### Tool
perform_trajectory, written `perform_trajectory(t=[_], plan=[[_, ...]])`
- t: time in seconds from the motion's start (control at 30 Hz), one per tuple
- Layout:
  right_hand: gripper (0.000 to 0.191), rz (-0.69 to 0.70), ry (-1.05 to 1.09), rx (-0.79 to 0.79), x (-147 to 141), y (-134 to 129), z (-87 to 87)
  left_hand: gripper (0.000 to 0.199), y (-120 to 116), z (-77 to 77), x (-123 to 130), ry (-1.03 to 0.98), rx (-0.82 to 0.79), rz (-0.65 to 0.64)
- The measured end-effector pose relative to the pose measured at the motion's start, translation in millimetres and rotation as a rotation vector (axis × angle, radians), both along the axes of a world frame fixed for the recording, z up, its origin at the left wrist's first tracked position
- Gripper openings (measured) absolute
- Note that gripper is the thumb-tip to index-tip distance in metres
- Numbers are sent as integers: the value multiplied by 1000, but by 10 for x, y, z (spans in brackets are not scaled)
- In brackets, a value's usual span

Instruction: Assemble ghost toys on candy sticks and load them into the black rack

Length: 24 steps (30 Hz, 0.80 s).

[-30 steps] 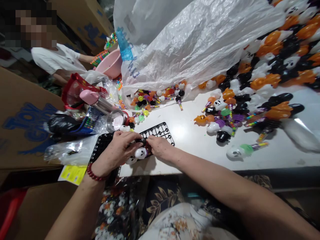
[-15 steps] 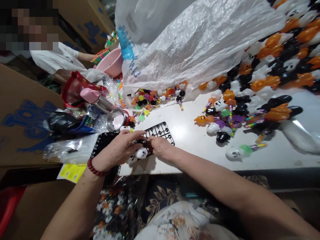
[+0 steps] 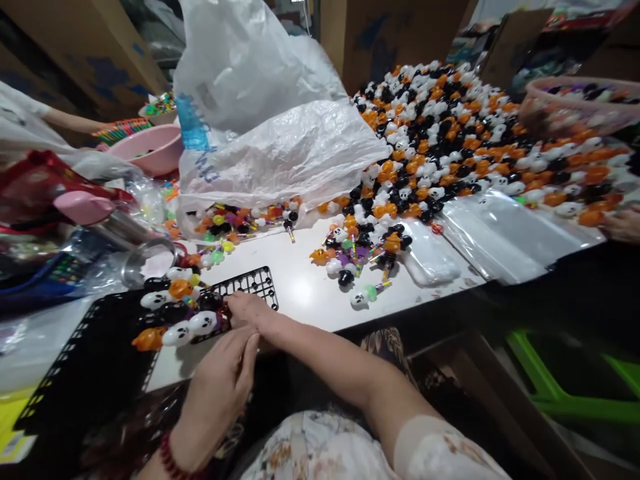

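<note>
On a black plastic grid tray (image 3: 257,283) lies a cluster of ghost-and-pumpkin-topped toys (image 3: 176,333) in white, black and orange. My right hand (image 3: 245,310) is closed at the right end of this cluster, over the grid; its fingertips and whatever they grip are hidden. Just in front of it, close to the right wrist, is my left hand (image 3: 225,377), with thumb and fingers drawn together. I cannot make out anything between them. A black tray with a toothed edge (image 3: 85,360) sits at the left, partly under the toys.
Loose toys (image 3: 357,250) with coloured tubes lie right of the grid. Behind them rises a large heap of ghost and pumpkin tops (image 3: 440,127). Clear bags (image 3: 510,230) lie at right, near another person's hand (image 3: 625,223). A steel cup (image 3: 150,260) stands at left.
The view has swung to the right. My left hand has come off the toys and moved back toward me, beside my right wrist. More of the toy cluster shows.
</note>
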State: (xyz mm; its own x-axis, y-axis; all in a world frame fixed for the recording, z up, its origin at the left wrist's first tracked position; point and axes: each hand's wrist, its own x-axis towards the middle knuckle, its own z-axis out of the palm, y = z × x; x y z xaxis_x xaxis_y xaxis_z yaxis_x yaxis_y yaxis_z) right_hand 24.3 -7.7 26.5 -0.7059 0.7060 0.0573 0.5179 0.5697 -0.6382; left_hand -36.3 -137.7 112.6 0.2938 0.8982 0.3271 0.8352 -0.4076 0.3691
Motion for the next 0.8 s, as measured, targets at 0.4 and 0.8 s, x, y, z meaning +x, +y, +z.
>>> perform_trajectory(t=[0.4, 0.8], plan=[[36, -638, 176, 430, 2063, -919, 191, 46, 32, -908, 145, 122, 82, 208], [27, -681, -305, 707, 2935, -738, -443, 43, -149, -1000, -165, 44, -86, 197]])
